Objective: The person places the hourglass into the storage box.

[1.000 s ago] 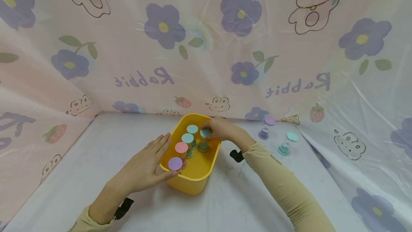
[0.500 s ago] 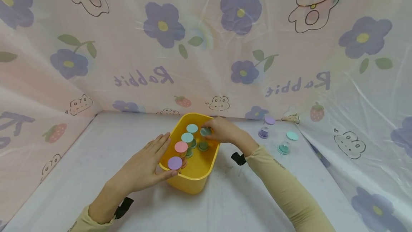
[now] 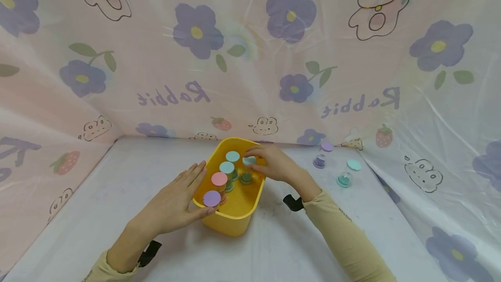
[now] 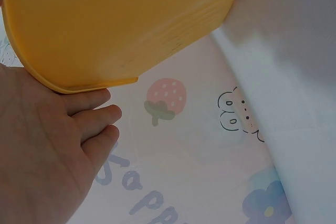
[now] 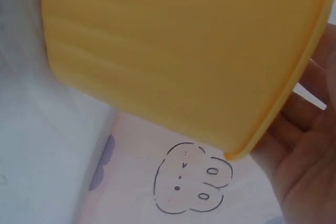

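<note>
A yellow plastic bin (image 3: 228, 225) stands on the white table. Along its left rim lies my left hand (image 3: 172, 203), fingers straight and thumb over the near corner. Inside, a row on the left side holds a purple-capped sand timer (image 3: 212, 198), a pink-capped one (image 3: 219, 179) and two with light blue caps (image 3: 226, 167). Another light blue sand timer (image 3: 249, 160) stands upright on the right side of the bin. My right hand (image 3: 275, 164) reaches over the right rim, its thumb and fingers spread apart around that timer's cap. In the right wrist view the bin wall hides the fingertips.
To the right on the table stand a purple sand timer (image 3: 319, 161) and a teal sand timer (image 3: 344, 179). A flowered rabbit-print curtain (image 3: 242, 77) closes off the back and both sides.
My right hand's fingers have loosened from the light blue timer's cap, and the hand has drawn back slightly to the right. The left hand stays on the rim.
</note>
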### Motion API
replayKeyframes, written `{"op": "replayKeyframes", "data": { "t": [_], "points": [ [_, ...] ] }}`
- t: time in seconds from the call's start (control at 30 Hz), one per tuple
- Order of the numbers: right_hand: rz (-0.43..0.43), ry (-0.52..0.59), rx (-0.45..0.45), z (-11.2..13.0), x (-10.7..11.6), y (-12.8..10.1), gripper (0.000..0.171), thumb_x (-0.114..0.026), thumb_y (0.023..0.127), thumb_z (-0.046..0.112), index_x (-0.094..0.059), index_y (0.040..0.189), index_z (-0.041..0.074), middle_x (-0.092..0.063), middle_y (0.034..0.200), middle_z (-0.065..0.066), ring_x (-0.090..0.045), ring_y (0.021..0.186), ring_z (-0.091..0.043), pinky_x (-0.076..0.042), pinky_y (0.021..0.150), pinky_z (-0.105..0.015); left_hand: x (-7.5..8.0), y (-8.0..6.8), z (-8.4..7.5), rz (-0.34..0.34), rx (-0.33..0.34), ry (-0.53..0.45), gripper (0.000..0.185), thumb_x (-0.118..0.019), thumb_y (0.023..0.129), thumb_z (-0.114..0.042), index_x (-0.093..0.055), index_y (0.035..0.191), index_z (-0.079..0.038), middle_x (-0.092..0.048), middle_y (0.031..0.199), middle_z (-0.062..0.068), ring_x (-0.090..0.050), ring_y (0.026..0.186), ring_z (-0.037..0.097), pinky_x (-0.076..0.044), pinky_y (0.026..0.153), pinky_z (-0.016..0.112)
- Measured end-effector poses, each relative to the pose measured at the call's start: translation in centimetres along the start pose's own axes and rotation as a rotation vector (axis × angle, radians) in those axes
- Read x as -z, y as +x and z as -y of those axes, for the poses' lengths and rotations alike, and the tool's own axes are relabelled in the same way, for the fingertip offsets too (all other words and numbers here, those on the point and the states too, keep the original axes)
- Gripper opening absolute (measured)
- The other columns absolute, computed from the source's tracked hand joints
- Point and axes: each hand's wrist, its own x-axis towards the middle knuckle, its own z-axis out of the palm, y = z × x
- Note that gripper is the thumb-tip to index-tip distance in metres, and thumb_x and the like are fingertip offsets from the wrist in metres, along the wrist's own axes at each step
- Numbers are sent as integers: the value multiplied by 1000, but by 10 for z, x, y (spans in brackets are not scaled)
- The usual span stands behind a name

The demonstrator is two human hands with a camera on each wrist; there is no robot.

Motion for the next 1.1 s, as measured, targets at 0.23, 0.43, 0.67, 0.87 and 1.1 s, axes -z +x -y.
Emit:
{"op": "replayKeyframes", "data": {
  "t": [0.23,0.43,0.67,0.87,1.1],
  "points": [
    [-249,69,30,-5,-8,-21,33,-77,95,15,-73,125,3,-69,135,-10,-61,131,-32,-49,112,-49,-1,0,1,-2,0,-1,105,-61,94,-69,-23,165,-3,-18,173,11,-19,159,33,-23,127,56],
    [-469,125,64,-18,-14,-37,34,-80,92,8,-73,125,2,-70,133,-10,-65,125,-30,-55,105,-48,-1,0,0,-9,-1,6,104,-63,94,-67,-23,165,-3,-18,173,11,-20,158,34,-23,126,56],
    [-666,157,29,-36,-15,-59,36,-79,90,1,-72,126,0,-72,129,-11,-68,118,-30,-58,97,-36,0,0,-1,-2,7,4,103,-63,94,-68,-25,164,-3,-18,173,11,-19,159,33,-22,127,56],
    [-785,128,-68,-57,-12,-83,36,-79,88,-2,-73,124,-1,-73,124,-14,-69,113,-33,-55,97,-24,-1,0,0,-2,9,2,103,-63,94,-68,-25,164,-2,-19,173,12,-19,159,33,-22,127,56],
    [-869,86,-163,-85,-1,-116,37,-78,87,-6,-73,123,-1,-74,119,-18,-68,110,-30,-52,95,-15,-1,0,0,1,10,3,103,-63,94,-68,-26,164,-2,-17,173,11,-19,159,33,-21,127,56]
  ]
}}
